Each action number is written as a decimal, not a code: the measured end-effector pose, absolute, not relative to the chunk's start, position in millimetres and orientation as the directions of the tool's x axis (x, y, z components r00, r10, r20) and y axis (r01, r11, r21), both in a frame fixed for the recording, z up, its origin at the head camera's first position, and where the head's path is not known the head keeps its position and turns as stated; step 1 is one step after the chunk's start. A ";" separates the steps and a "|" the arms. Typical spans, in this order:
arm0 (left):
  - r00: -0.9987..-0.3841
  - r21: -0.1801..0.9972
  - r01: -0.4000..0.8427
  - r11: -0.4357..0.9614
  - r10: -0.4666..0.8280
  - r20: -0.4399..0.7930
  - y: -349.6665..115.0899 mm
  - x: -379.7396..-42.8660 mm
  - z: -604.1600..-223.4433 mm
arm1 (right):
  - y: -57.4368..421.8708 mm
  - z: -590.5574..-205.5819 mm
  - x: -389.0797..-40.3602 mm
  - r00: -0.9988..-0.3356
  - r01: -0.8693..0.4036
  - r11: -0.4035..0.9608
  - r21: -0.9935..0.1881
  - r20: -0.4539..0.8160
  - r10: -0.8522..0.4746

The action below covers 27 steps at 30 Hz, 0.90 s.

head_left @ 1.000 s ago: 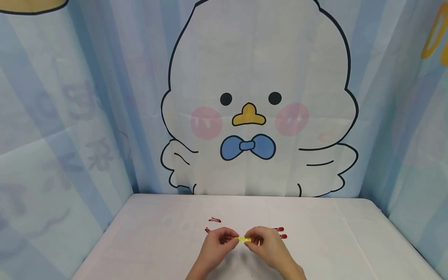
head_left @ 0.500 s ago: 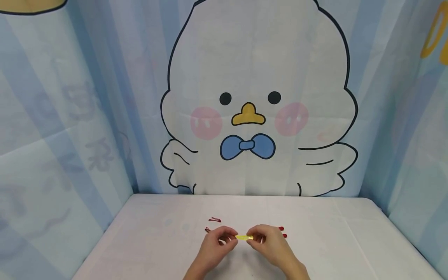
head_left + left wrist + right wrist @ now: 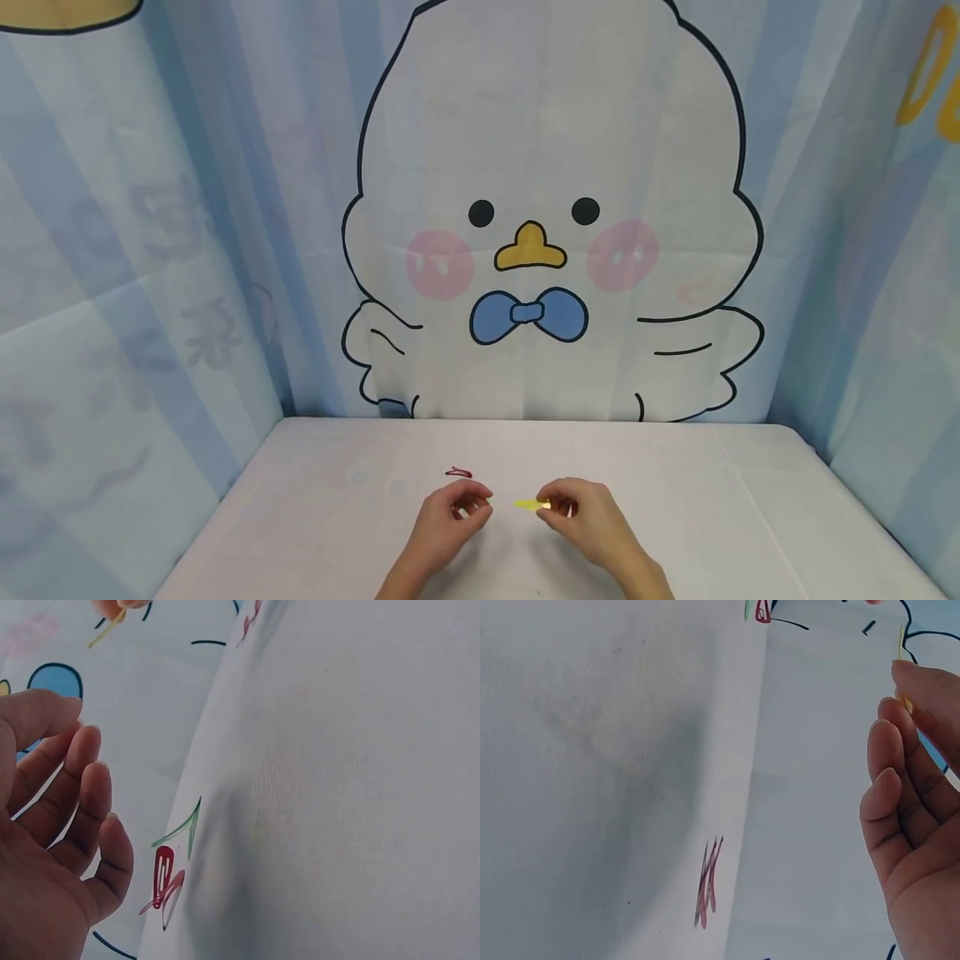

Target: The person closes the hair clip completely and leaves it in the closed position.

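Note:
My right hand (image 3: 588, 521) pinches a yellow snap hair clip (image 3: 527, 504) between thumb and fingertips, its free end pointing left. Across a small gap, my left hand (image 3: 442, 523) hovers over the table with loosely bent fingers; in the left wrist view no clip shows between its fingertips. Beyond it lies a red snap hair clip (image 3: 458, 472). The left wrist view shows a green clip (image 3: 195, 819) beside a red clip (image 3: 158, 877), with another reddish clip overlapping. Several dark red clips (image 3: 708, 885) lie side by side below the right hand, which hides them in the head view.
A white-covered table (image 3: 720, 517) spreads around both hands. Behind it hangs a cloth backdrop (image 3: 540, 367) printed with a white cartoon bird, and striped curtains (image 3: 135, 333) close off the sides.
The hands have drawn apart. My left hand has come off the yellow clip and moved left, while my right hand has kept the clip and shifted slightly right.

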State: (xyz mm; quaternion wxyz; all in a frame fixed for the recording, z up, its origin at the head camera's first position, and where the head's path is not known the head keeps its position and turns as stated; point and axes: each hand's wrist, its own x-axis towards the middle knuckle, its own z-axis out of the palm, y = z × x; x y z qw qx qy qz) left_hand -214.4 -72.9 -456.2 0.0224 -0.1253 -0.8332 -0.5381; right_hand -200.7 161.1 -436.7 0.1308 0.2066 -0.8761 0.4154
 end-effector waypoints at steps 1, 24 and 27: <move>-0.967 0.889 0.235 0.392 0.183 0.175 -74.5 -214.9 -456.8 | 161.9 -436.9 -201.0 -0.877 -0.476 0.567 -0.673 0.408 -0.252; -0.965 0.853 0.260 0.453 0.145 0.218 -109.0 -228.0 -465.5 | 178.7 -438.1 -205.7 -0.917 -0.393 0.614 -0.684 0.342 -0.206; -0.969 0.852 0.245 0.463 0.143 0.201 -111.5 -229.4 -467.1 | 181.1 -438.2 -205.6 -0.925 -0.372 0.627 -0.684 0.329 -0.190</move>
